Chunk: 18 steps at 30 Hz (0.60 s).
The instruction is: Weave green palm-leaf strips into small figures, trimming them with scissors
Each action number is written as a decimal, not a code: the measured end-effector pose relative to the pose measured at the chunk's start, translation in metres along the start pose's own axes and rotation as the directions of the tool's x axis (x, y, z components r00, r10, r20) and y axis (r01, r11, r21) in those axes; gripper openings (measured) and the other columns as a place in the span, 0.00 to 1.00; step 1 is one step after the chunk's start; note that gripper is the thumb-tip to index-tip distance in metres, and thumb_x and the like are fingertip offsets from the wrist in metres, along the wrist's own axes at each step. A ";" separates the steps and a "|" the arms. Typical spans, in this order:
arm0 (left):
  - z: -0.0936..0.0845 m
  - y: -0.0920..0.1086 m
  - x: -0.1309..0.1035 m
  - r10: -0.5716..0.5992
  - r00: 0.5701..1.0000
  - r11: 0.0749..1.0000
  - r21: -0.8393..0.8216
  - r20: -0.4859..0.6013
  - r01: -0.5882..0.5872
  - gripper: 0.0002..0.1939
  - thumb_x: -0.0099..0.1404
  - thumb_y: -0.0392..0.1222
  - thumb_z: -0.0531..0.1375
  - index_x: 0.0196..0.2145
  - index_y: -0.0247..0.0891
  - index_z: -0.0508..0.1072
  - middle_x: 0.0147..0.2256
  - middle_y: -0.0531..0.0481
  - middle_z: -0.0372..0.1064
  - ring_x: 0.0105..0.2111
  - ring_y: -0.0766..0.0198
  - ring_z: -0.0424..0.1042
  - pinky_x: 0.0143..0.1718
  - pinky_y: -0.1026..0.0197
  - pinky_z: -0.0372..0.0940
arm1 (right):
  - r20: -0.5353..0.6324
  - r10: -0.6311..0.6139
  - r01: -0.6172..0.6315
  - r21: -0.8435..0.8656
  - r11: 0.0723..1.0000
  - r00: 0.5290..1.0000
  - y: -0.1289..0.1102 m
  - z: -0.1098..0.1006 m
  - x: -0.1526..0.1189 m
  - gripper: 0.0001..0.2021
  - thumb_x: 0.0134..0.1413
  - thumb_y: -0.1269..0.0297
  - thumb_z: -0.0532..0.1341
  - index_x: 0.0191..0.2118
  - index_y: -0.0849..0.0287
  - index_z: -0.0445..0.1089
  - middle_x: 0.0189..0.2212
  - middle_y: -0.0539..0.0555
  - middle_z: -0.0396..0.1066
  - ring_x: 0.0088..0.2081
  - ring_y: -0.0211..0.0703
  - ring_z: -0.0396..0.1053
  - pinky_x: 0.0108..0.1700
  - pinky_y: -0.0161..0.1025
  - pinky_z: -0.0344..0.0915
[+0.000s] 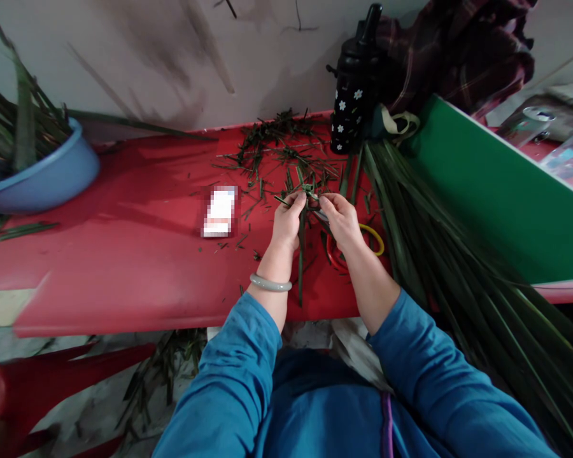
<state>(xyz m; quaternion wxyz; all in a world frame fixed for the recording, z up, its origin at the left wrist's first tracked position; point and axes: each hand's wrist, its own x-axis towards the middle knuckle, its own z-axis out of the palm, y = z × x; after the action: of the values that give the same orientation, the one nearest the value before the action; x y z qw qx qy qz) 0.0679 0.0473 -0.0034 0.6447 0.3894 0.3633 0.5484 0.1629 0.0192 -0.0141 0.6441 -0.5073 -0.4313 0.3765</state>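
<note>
Green folded-leaf piece [307, 189] sits between the fingertips, the left hand [288, 221] nearer and pinched on it, the right hand [342, 219] apparently pinching its right edge; one long flat strip [301, 273] runs bodyward. Red-and-yellow-handled scissors [381, 240] lie beneath the right hand; farther, thin, stiff-looking leaf scraps [286, 122] litter the smooth red tabletop [138, 254].

On the red desk [138, 254], a black flower-patterned tumbler [347, 95] stands beside a dark plaid cloth [453, 54]; a blue basin [69, 172] sits left, a white-edged green board [496, 203] right, a clear cup [528, 128] beyond it.
</note>
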 end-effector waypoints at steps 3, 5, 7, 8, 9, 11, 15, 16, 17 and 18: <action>0.000 0.002 0.000 0.003 0.998 0.999 0.042 -0.056 -0.001 0.10 0.53 0.46 0.59 0.25 0.37 0.67 0.23 0.54 0.70 0.30 0.68 0.71 0.37 0.60 0.65 | 0.029 0.003 -0.001 -0.065 0.998 1.000 0.000 0.000 -0.001 0.13 0.46 0.54 0.56 0.31 0.60 0.67 0.28 0.50 0.69 0.31 0.35 0.66 0.38 0.35 0.61; 0.000 0.003 0.000 0.010 0.997 0.999 0.048 -0.072 -0.006 0.11 0.53 0.48 0.59 0.26 0.37 0.67 0.24 0.53 0.71 0.31 0.67 0.71 0.38 0.60 0.64 | 0.036 -0.004 0.007 -0.099 0.995 0.999 -0.001 0.000 -0.001 0.14 0.46 0.54 0.57 0.32 0.60 0.67 0.27 0.49 0.69 0.30 0.34 0.65 0.36 0.35 0.61; 0.000 0.003 0.001 0.019 0.997 0.998 0.055 -0.081 -0.014 0.11 0.53 0.48 0.58 0.26 0.37 0.67 0.26 0.52 0.71 0.32 0.66 0.71 0.38 0.60 0.64 | 0.043 -0.010 0.015 -0.115 0.993 0.999 -0.002 0.000 -0.001 0.14 0.46 0.54 0.57 0.32 0.60 0.67 0.26 0.49 0.68 0.29 0.34 0.64 0.34 0.34 0.61; -0.001 0.003 0.001 0.023 0.996 0.998 0.060 -0.084 -0.018 0.11 0.53 0.48 0.58 0.26 0.37 0.67 0.26 0.52 0.71 0.32 0.66 0.71 0.38 0.60 0.64 | 0.043 -0.012 0.017 -0.118 0.993 0.999 -0.002 0.000 -0.001 0.14 0.45 0.54 0.57 0.33 0.60 0.67 0.26 0.49 0.68 0.29 0.33 0.64 0.34 0.34 0.60; -0.001 0.003 0.001 0.028 0.996 0.998 0.064 -0.085 -0.022 0.11 0.54 0.49 0.58 0.26 0.37 0.67 0.27 0.52 0.71 0.33 0.66 0.71 0.38 0.60 0.64 | 0.039 -0.012 0.017 -0.121 0.993 0.999 -0.001 0.000 -0.001 0.13 0.45 0.55 0.57 0.33 0.60 0.67 0.26 0.48 0.69 0.28 0.33 0.64 0.33 0.34 0.60; -0.001 0.002 0.001 0.043 0.996 0.997 0.069 -0.074 -0.037 0.11 0.55 0.49 0.57 0.26 0.37 0.67 0.28 0.51 0.72 0.34 0.66 0.71 0.38 0.60 0.64 | 0.027 -0.004 0.007 -0.127 0.992 1.000 0.000 0.000 0.000 0.12 0.45 0.56 0.57 0.33 0.60 0.67 0.27 0.49 0.69 0.28 0.33 0.64 0.33 0.34 0.61; -0.002 0.001 0.002 0.080 0.996 0.995 0.066 -0.040 -0.077 0.11 0.56 0.49 0.56 0.26 0.37 0.66 0.29 0.50 0.72 0.33 0.66 0.71 0.38 0.60 0.63 | 0.042 0.039 -0.034 -0.114 0.993 0.998 0.004 0.000 0.002 0.10 0.43 0.62 0.58 0.32 0.60 0.68 0.27 0.49 0.71 0.29 0.35 0.66 0.35 0.35 0.62; -0.002 0.001 0.002 0.084 0.996 0.995 0.059 -0.032 -0.082 0.11 0.56 0.48 0.56 0.26 0.37 0.66 0.29 0.50 0.72 0.33 0.67 0.72 0.38 0.60 0.63 | 0.047 0.047 -0.042 -0.100 0.994 0.998 0.005 0.000 0.002 0.09 0.42 0.63 0.58 0.32 0.60 0.68 0.27 0.49 0.71 0.29 0.35 0.67 0.36 0.36 0.63; -0.002 0.001 0.002 0.084 0.996 0.995 0.053 -0.026 -0.083 0.11 0.56 0.48 0.56 0.26 0.37 0.66 0.29 0.50 0.72 0.33 0.67 0.72 0.37 0.60 0.63 | 0.047 0.052 -0.048 -0.086 0.995 0.998 0.005 0.000 0.003 0.09 0.41 0.64 0.58 0.32 0.60 0.68 0.27 0.49 0.71 0.29 0.35 0.67 0.36 0.36 0.63; -0.002 0.001 0.001 0.081 0.996 0.995 0.051 -0.022 -0.080 0.11 0.56 0.48 0.56 0.26 0.37 0.66 0.29 0.50 0.72 0.33 0.67 0.72 0.37 0.60 0.63 | 0.043 0.058 -0.054 -0.074 0.996 0.997 0.005 0.000 0.003 0.09 0.41 0.64 0.58 0.32 0.60 0.68 0.26 0.49 0.71 0.29 0.35 0.67 0.36 0.36 0.63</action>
<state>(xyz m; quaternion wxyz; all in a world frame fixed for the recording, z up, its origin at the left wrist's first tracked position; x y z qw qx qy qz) 0.0657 0.0491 -0.0038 0.6076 0.4131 0.3689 0.5693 0.1639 0.0226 -0.0189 0.6043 -0.5338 -0.4448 0.3898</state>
